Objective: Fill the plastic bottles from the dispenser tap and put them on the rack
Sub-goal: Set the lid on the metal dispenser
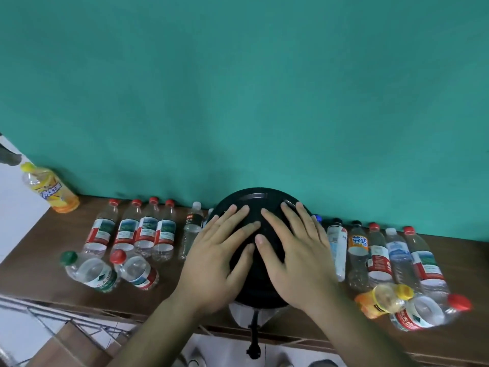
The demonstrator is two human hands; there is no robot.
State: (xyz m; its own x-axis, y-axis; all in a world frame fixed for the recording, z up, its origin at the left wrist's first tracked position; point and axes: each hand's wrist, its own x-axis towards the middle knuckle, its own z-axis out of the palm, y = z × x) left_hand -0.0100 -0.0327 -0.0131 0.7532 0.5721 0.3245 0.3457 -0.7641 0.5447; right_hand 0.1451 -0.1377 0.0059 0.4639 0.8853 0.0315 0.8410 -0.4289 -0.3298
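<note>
We held the left hand (214,260) and right hand (299,255) flat on the dispenser lid (254,200), fingers spread, gripping nothing. Capped bottles (129,231) stood upright on the counter (39,260) either side; the black-label bottle (191,229) was just beside our left hand, the tap (254,337) below the lid

head view | above, close | faces down at counter (39,263)
</note>
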